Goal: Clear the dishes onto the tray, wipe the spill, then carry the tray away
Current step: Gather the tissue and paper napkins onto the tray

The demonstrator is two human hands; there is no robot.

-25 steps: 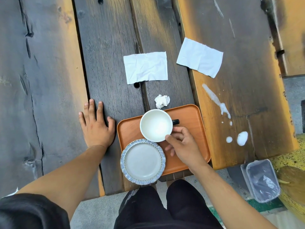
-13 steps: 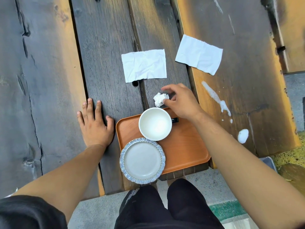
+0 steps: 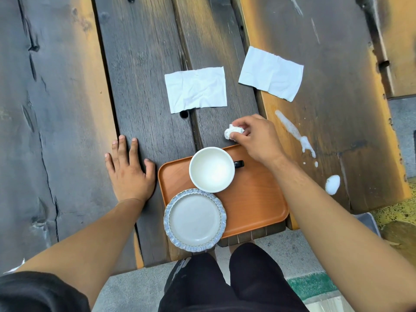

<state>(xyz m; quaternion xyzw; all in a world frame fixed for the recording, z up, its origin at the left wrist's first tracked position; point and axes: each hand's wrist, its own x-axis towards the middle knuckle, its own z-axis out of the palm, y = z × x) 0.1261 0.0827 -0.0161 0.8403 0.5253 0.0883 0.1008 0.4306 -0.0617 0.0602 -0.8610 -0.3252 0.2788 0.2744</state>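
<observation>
An orange tray point(image 3: 258, 199) lies at the table's near edge. On it stand a white cup point(image 3: 211, 169) with a dark handle and a blue-rimmed plate point(image 3: 195, 219) that overhangs the tray's near left corner. Just beyond the tray, my right hand point(image 3: 256, 136) pinches a crumpled white tissue ball point(image 3: 231, 131). My left hand point(image 3: 129, 170) rests flat on the wood to the left of the tray. A white spill point(image 3: 295, 134) streaks the plank to the right, with a larger drop point(image 3: 332, 184) nearer the edge.
Two flat white napkins point(image 3: 195, 90) point(image 3: 271, 73) lie farther back on the dark wooden plank table point(image 3: 67, 131). My legs in black shorts point(image 3: 225, 282) are below the table edge. Part of a clear container point(image 3: 369, 224) shows on the ground at right.
My right hand left the cup on the tray, reached forward past it and took hold of the crumpled tissue ball. My left hand stayed flat on the table.
</observation>
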